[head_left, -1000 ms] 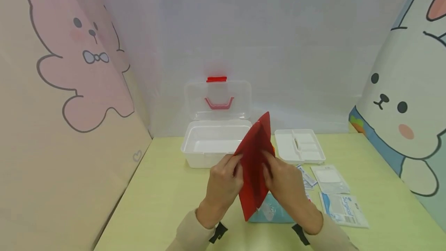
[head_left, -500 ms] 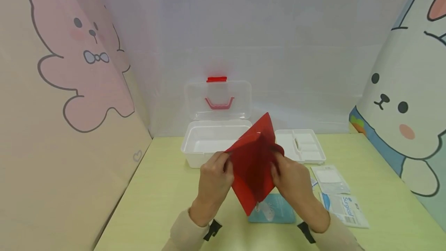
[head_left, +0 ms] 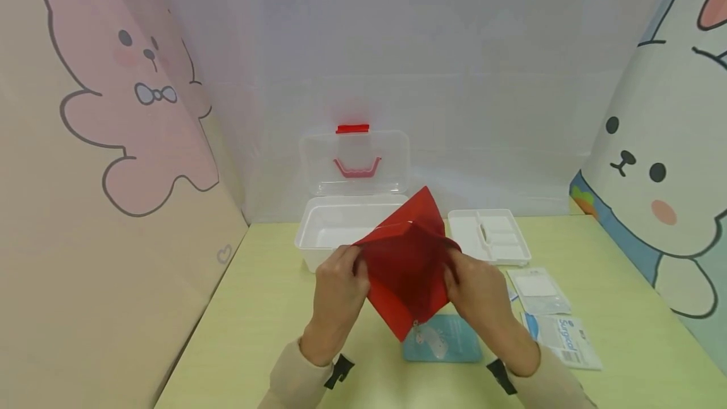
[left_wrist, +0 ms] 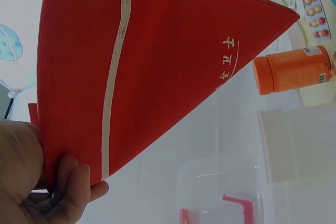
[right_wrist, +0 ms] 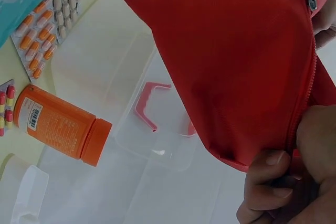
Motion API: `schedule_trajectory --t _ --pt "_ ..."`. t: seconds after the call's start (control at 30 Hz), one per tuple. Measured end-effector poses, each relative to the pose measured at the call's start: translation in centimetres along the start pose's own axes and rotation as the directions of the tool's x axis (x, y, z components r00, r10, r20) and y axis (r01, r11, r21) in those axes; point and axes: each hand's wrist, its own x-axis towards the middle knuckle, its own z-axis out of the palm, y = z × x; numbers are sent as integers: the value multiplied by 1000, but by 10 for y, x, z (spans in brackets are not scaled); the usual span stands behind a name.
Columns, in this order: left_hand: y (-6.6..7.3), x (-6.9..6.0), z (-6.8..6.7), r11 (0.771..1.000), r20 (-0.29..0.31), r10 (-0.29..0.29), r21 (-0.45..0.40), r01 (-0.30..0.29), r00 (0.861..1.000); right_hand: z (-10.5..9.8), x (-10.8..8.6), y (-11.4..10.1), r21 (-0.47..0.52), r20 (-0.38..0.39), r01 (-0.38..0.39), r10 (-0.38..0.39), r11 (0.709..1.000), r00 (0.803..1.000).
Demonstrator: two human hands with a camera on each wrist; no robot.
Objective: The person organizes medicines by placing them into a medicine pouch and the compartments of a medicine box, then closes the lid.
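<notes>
A red fabric pouch (head_left: 406,264) is held up over the table, its mouth spread apart towards me. The left hand (head_left: 339,292) pinches one side of the mouth, the right hand (head_left: 483,292) the opposite side. In the right wrist view the zipper (right_wrist: 307,82) runs along the mouth, with a metal slider near the upper end. White lettering and a pale stripe (left_wrist: 113,77) mark the pouch's outer face in the left wrist view. The inside looks dark, and no contents can be made out. Behind the fabric, the right hand's fingertips are partly hidden.
A teal packet (head_left: 445,339) lies beneath the pouch. Behind stands a white box (head_left: 318,238) with its clear lid raised, beside a white compartment tray (head_left: 462,235). Flat packets, one marked Surgical (head_left: 562,341), lie at right. An orange bottle (right_wrist: 58,124) and blister packs (right_wrist: 39,38) are near.
The hands have moved apart, the left one further left, so the pouch's mouth has widened from a narrow fold. The pouch has also shifted slightly left, uncovering more of the teal packet.
</notes>
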Motion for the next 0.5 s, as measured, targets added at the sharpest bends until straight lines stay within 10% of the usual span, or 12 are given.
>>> schedule_trajectory --t 0.5 --pt "-15 0 -1 995 44 -90 52 88 995 -4 -2 -6 25 7 11 -12 1000 1000"
